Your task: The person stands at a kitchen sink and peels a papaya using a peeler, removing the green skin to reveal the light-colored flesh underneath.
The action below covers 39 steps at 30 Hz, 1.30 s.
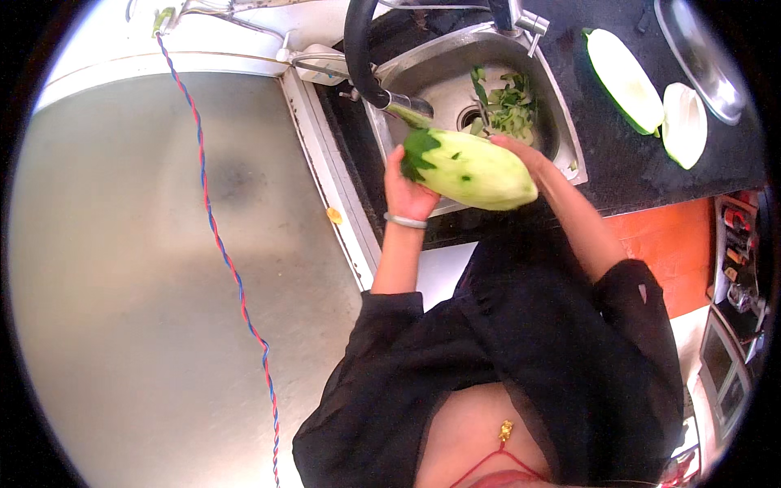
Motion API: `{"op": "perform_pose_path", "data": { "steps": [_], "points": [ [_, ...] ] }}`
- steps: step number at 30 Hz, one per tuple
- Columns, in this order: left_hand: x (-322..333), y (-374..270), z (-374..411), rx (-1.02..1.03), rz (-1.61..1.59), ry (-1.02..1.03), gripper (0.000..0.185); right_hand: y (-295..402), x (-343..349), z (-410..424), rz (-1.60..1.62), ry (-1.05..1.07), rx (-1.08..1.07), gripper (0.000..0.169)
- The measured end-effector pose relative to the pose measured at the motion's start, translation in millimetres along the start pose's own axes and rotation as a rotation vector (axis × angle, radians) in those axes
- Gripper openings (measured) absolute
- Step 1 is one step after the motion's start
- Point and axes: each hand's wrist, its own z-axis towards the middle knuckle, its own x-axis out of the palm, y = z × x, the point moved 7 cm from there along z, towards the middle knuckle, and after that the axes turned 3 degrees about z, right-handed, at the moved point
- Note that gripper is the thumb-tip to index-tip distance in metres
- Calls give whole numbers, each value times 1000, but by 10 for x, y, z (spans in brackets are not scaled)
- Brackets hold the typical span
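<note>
My left hand (412,192) grips the dark green, unpeeled end of a large, mostly peeled pale green gourd (479,171) over the near edge of the steel sink (564,143). Behind the gourd's far side is my right hand (515,149), its fingers partly hidden. A narrow metal tool, perhaps a peeler (485,116), shows above that hand; its handle is hidden. Green peelings (512,107) lie in the sink beside the drain. Over the gourd's left end hangs the faucet spout (412,110).
On the black countertop (616,168) at the right lie a long cut gourd piece (625,79), a shorter pale piece (683,125) and an oval metal tray (701,61). A twisted red and blue cord (213,226) hangs at the left.
</note>
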Motion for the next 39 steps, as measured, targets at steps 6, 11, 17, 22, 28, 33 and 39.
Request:
{"op": "perform_pose_path", "data": {
  "steps": [6, 11, 17, 22, 28, 33, 39],
  "points": [
    [230, 631, -132, 154, 302, -64, 45, -281, 105, -283, 277, -101, -206, 52],
    [-36, 459, -12, 96, 495, 30, 45, -39, -87, -478, -597, -334, -281, 30],
    [157, 312, -172, -104, 667, -10, 39, 349, 691, -740, -1711, -231, -443, 29],
    [154, 338, -330, -169, 778, 7, 46, 409, 645, -479, -1969, -152, -396, 17],
    [108, 269, -507, -170, 831, 3, 47, 633, -319, -57, -2006, -309, -51, 36],
    [63, 32, -535, -130, 972, -44, 47, 719, 478, -321, -1629, -438, -534, 36],
    [-21, -78, -636, -106, 1231, -42, 47, 489, 729, -240, -1801, -187, -323, 26]
  ]
}}
